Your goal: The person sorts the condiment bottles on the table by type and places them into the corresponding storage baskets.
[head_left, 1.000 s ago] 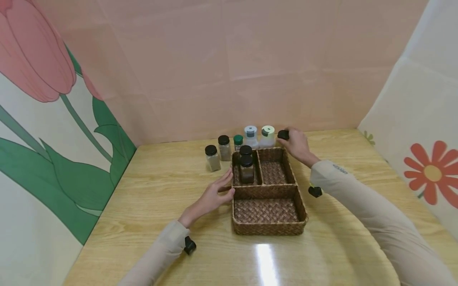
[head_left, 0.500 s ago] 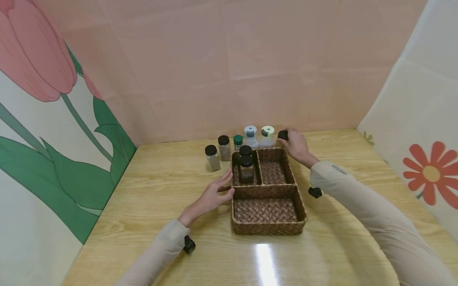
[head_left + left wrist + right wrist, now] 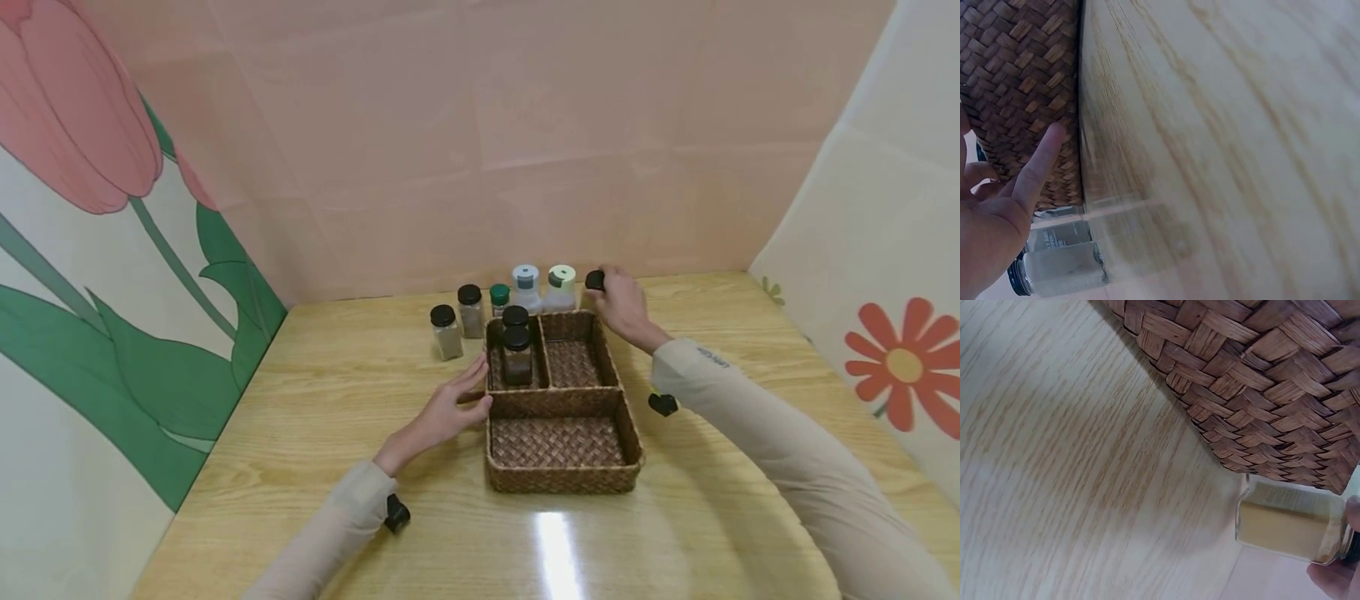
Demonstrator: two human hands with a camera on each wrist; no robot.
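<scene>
My left hand (image 3: 446, 410) rests against the left side of a brown woven basket (image 3: 562, 480), its fingers and thumb extended. In the left wrist view, a finger lies along the woven wall. Behind the basket's far right corner, my right hand (image 3: 624, 307) grips a spice jar by its black lid (image 3: 595, 280). The right wrist view shows that spice jar (image 3: 1285, 524) as clear, with tan powder inside; I cannot tell if its base touches the table. Two dark jars with black lids stand in the basket's rear left compartment, the front jar (image 3: 517, 358) partly hiding the other.
Left of the basket stand two black-lidded jars, one nearer (image 3: 447, 337) and one farther (image 3: 470, 312). Behind it are a green-lidded jar (image 3: 499, 297), a bluish-white-capped bottle (image 3: 526, 283) and a pale-green-capped bottle (image 3: 561, 285). A pink backdrop (image 3: 450, 167) borders the table's rear.
Hardly anything differs. My right hand and the lid it grips have shifted very slightly to the right; the left hand stays at the basket.
</scene>
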